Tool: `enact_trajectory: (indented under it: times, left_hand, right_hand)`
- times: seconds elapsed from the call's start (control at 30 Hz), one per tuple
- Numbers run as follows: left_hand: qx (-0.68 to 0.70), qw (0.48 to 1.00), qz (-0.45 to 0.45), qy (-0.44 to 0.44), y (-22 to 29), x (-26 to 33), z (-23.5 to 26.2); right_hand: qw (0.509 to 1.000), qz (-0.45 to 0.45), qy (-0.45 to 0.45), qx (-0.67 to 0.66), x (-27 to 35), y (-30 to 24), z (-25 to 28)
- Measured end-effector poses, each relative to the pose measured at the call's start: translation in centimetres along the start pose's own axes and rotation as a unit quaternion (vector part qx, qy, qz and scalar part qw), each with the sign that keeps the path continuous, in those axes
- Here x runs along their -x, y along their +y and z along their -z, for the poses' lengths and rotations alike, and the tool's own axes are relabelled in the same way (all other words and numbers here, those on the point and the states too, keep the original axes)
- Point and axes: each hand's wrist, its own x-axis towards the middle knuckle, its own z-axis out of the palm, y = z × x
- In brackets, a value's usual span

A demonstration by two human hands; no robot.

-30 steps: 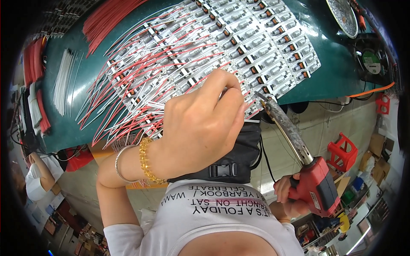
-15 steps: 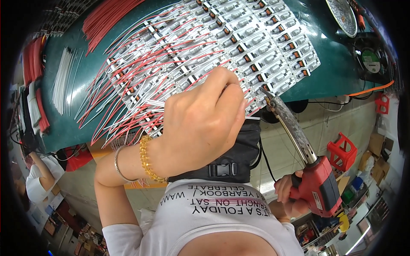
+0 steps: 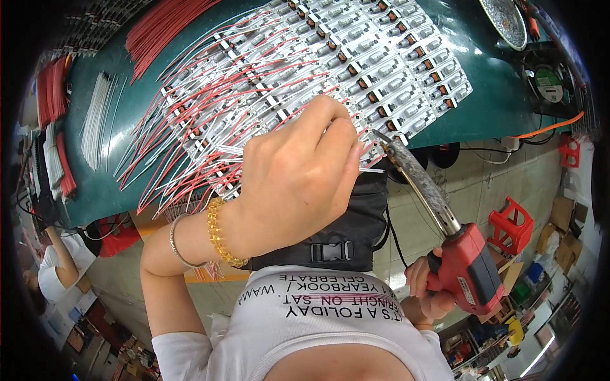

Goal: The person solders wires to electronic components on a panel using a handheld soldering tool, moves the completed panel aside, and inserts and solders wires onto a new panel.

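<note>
My left hand (image 3: 298, 171) is closed, fingers curled down over the near edge of a sheet of circuit boards (image 3: 368, 63). Short white wires (image 3: 226, 150) poke out on both sides of its palm; its fingertips are mostly hidden behind the hand. In my right hand (image 3: 426, 289) is a red and black soldering gun (image 3: 471, 270), gripped by the handle. Its long stained barrel slants up and left, and the tip (image 3: 381, 136) is at the boards' near edge, just right of my left fingers. Red and white wires (image 3: 190, 136) fan out from the boards' left part.
Bundles of red wires (image 3: 162, 32) and white wires (image 3: 98, 120) lie on the green tabletop (image 3: 143, 105). A round metal dish (image 3: 505, 25) and a black fan (image 3: 548, 82) stand at the far right. Beyond the table edge is a red stool (image 3: 512, 225). Another person (image 3: 58, 267) sits at left.
The soldering gun and its tip have shifted slightly left and up. My left hand and the circuit boards have moved a little to the left.
</note>
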Motion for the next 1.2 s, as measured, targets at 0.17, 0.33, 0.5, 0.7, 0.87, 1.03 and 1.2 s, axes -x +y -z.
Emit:
enact_trajectory:
  times: [0.17, 0.33, 0.5, 0.7, 0.87, 1.03, 1.2]
  left_hand:
    - [-0.004, 1.0, 0.005, -0.003, 0.0, 0.1, 0.0]
    - [-0.001, 1.0, 0.001, 0.003, 0.0, 0.0, 0.1]
    - [-0.001, 1.0, -0.004, 0.0, 0.0, -0.1, 0.1]
    - [0.071, 0.997, -0.002, -0.007, -0.1, 0.1, 0.8]
    - [0.075, 0.997, -0.003, -0.028, 0.5, 0.3, 0.4]
    - [0.0, 0.997, -0.051, -0.056, 0.4, 0.3, 0.2]
    - [-0.005, 0.998, -0.04, -0.054, 0.7, 0.5, 0.1]
  right_hand:
    - [0.988, -0.037, 0.145, 0.03, 0.6, -0.3, -2.5]
    - [0.99, 0.036, 0.135, -0.025, 0.3, -0.1, -2.1]
    - [0.991, 0.037, 0.128, -0.034, -0.1, -0.2, -2.2]
    - [0.998, 0.041, 0.014, -0.038, -0.5, 0.0, -0.3]
    - [0.999, 0.018, -0.017, -0.03, 0.5, -0.3, 1.0]
    - [0.996, -0.014, 0.085, 0.009, 1.1, -0.6, -0.8]
    - [0.996, 0.052, 0.05, -0.043, 1.1, 0.0, -0.7]
